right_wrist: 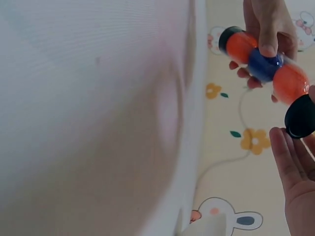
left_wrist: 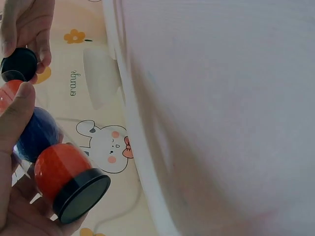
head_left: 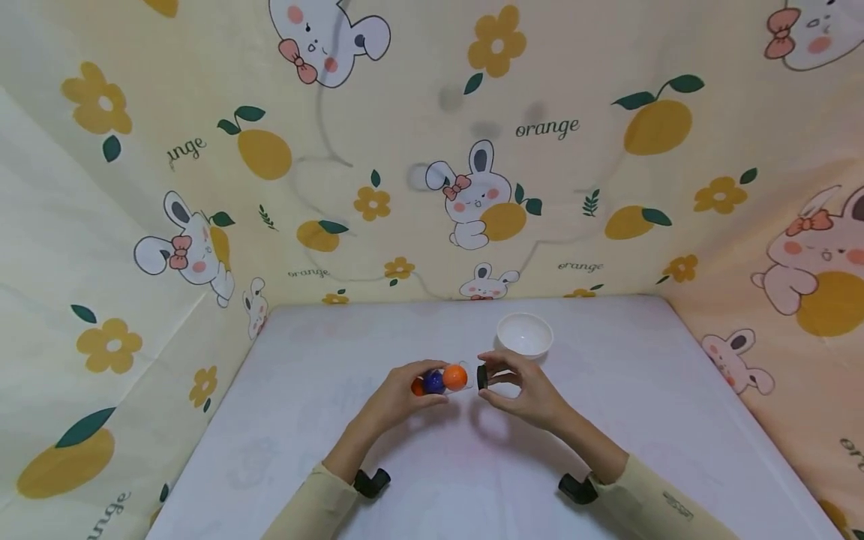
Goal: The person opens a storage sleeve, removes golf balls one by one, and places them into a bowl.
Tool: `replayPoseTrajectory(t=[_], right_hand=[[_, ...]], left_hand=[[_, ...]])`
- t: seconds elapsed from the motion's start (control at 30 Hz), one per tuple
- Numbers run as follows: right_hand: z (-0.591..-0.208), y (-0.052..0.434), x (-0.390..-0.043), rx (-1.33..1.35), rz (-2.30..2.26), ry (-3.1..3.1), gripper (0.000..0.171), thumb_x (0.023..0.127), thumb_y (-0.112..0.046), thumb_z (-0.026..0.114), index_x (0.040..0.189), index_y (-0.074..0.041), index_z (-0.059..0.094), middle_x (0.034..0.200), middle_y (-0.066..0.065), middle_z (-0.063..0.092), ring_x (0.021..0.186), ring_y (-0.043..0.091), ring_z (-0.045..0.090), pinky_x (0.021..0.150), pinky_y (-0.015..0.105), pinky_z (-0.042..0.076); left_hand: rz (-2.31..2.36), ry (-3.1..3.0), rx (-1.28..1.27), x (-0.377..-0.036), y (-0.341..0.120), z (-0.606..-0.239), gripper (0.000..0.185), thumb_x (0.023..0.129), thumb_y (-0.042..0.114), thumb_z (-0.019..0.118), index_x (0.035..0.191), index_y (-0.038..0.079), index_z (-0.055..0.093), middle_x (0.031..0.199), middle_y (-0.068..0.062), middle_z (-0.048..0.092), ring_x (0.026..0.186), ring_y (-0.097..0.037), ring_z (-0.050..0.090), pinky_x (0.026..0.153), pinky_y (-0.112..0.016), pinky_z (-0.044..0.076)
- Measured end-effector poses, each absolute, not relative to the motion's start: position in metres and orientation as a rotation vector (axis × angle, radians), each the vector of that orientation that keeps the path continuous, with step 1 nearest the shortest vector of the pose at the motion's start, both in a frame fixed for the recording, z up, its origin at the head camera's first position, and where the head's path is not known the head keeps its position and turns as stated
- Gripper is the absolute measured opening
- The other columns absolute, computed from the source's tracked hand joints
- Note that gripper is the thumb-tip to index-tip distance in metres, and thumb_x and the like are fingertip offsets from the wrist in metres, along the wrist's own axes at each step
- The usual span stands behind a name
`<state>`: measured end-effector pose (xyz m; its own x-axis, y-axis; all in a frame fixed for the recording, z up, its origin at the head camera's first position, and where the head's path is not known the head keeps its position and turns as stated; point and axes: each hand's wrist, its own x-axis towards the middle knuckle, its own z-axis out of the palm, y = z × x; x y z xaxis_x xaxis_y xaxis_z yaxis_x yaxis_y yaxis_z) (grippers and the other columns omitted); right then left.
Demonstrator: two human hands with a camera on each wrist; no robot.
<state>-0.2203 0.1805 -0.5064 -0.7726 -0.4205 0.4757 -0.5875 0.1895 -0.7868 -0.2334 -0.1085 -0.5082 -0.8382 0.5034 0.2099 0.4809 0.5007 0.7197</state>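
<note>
Printed fabric with rabbits and oranges walls in a pale surface (head_left: 378, 450) on three sides. A white bowl (head_left: 524, 334) stands on it, just beyond the hands.

The left hand (head_left: 398, 394) holds a clear tube (head_left: 439, 380) above the middle of the surface, with thumb and fingers (right_wrist: 268, 29) curled round its body. The tube's long axis lies roughly level and runs left to right, across the person's front. Its open end points toward the right hand (head_left: 523, 390).

The right hand pinches a black cap (head_left: 482, 377) between thumb and fingers (left_wrist: 44, 54). The cap stands just off the tube's open end, close but apart, its flat face turned toward the tube. The right hand is the nearer one to that opening.

Tube contents, from the open end inward: an orange ball (head_left: 455, 376), a blue ball (head_left: 434, 382), and a second orange ball (left_wrist: 59, 164). The balls sit in a single row and touch one another. A second black cap (left_wrist: 83, 196) closes the far end, beside the left palm. The tube wall is transparent, so all three balls show through it.
</note>
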Motion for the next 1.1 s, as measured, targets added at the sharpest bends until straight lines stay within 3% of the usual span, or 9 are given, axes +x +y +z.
replayPoseTrajectory(t=[0.17, 0.33, 0.53, 0.73, 1.1], right_hand=[[-0.509, 0.185, -0.219, 0.97, 1.626, -2.327, 0.049, 0.088, 0.002, 0.087, 0.132, -0.001, 0.066, 0.124, 0.019, 0.071, 0.108, 0.026, 0.073, 0.094, 0.049, 0.061], [-0.513, 0.192, -0.217, 0.937, 1.587, -2.396, 0.048, 0.089, -0.003, 0.087, 0.132, 0.0, 0.067, 0.124, 0.019, 0.072, 0.108, 0.027, 0.072, 0.095, 0.045, 0.062], [-0.519, 0.198, -0.217, 0.92, 1.58, -2.447, 0.049, 0.089, -0.003, 0.088, 0.133, -0.003, 0.066, 0.125, 0.018, 0.072, 0.109, 0.028, 0.073, 0.094, 0.041, 0.062], [-0.522, 0.204, -0.215, 0.846, 1.603, -2.559, 0.052, 0.089, -0.006, 0.089, 0.134, 0.002, 0.064, 0.125, 0.011, 0.071, 0.11, 0.027, 0.072, 0.098, 0.039, 0.06], [-0.526, 0.212, -0.212, 0.743, 1.654, -2.713, 0.049, 0.09, -0.005, 0.087, 0.132, -0.001, 0.062, 0.129, 0.017, 0.068, 0.118, 0.034, 0.071, 0.1, 0.037, 0.06]], left_hand=[[1.31, 2.701, 0.873, -0.233, -0.109, -0.51, 0.058, 0.09, 0.024, 0.09, 0.142, 0.021, 0.064, 0.133, -0.004, 0.073, 0.116, -0.02, 0.069, 0.104, -0.041, 0.058], [1.303, 2.701, 0.881, -0.233, -0.111, -0.51, 0.053, 0.09, 0.029, 0.09, 0.134, 0.019, 0.061, 0.127, -0.003, 0.074, 0.107, -0.016, 0.069, 0.098, -0.036, 0.059], [1.308, 2.688, 0.882, -0.233, -0.112, -0.509, 0.053, 0.09, 0.031, 0.09, 0.133, 0.021, 0.063, 0.131, -0.001, 0.073, 0.111, -0.016, 0.068, 0.101, -0.037, 0.058], [1.303, 2.686, 0.894, -0.233, -0.113, -0.508, 0.052, 0.09, 0.033, 0.09, 0.133, 0.021, 0.064, 0.133, 0.0, 0.073, 0.114, -0.018, 0.068, 0.103, -0.04, 0.058], [1.287, 2.666, 0.868, -0.233, -0.112, -0.509, 0.053, 0.09, 0.033, 0.09, 0.135, 0.023, 0.064, 0.136, 0.001, 0.071, 0.118, -0.018, 0.067, 0.106, -0.04, 0.056]])
